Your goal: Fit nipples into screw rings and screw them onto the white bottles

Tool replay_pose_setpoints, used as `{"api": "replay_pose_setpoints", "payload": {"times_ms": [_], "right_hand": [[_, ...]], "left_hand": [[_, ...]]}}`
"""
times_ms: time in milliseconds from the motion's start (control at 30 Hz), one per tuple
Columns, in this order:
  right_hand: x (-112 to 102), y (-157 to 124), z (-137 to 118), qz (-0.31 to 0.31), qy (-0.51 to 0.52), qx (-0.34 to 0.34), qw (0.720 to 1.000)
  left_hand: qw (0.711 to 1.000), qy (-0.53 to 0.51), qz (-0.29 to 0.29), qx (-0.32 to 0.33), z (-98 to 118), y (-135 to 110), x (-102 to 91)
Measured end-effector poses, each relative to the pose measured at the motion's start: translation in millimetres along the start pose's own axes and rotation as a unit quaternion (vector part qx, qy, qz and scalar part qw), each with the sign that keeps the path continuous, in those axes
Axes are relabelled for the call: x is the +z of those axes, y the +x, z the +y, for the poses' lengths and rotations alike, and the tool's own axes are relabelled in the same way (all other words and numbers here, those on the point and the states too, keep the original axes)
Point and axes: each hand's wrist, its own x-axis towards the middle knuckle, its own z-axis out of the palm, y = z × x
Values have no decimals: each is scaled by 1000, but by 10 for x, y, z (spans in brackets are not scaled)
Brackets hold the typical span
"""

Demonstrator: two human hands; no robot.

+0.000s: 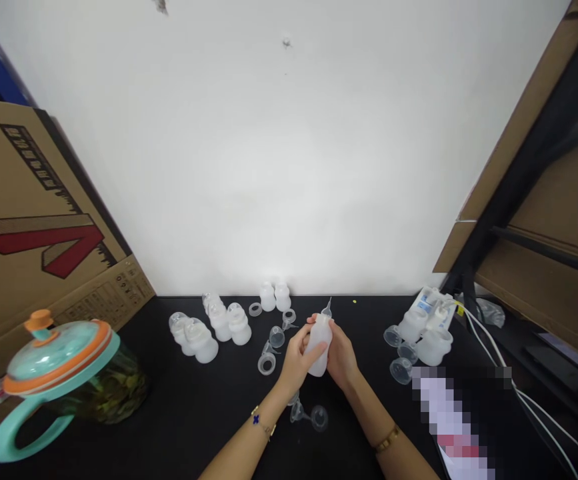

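Two forearms [247, 443] reach in over the black counter [189, 427], both cut off nearest me, with a bracelet on each wrist. To the right of the white bottle [320, 363] and nearer than it lies a flat thing [449, 417] blurred into blocks; I can't make it out. A teal-lidded jug [61, 357] stands well left of the bottle, dark leaves dim inside. Just nearer than the bottle, some clear fittings [319, 419] lie partly hidden by the left wrist.

The bottle itself is up in both hands, tilted slightly. The left hand [296, 357] is closed on it, thumb laid across the front and the other fingers mostly lost behind; the right hand [343, 357] curls against its right side, fingertips out of sight. A thin-tipped clear piece [327, 309] pokes up beyond the fingers at the bottle's top; whether it is seated there, I can't tell.

Loose rings and funnels [267, 363] lie just left of the bottle. Farther left, capped bottles [201, 341] overlap too much to count. Right of it, clear cups [401, 371] crowd white containers [435, 347]. Beyond it, two small bottles [283, 297] stand by the wall [289, 167].
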Motion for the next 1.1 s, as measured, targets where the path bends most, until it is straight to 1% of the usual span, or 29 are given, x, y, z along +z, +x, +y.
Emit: {"api": "replay_pose_setpoints", "payload": {"times_ms": [233,400,533,700,867,967,1100], "right_hand": [[23,-25,-13,-5,16,13,1000],[3,-12,3,11,24,12,1000],[-12,6,13,22,19,8,1000],[8,7,8,28,6,-3,1000],[21,2,12,33,4,-13,999],[12,0,16,32,2,-19,999],[-1,-7,10,24,4,-12,1000]], "left_hand": [[1000,10,4,0,34,-19,16],[1000,25,2,15,34,-15,23],[998,54,4,34,29,-13,20],[994,99,14,42,55,-24,26],[989,131,37,47,66,-32,35],[991,119,40,44,62,-31,30],[997,70,21,28,54,-20,14]]}}
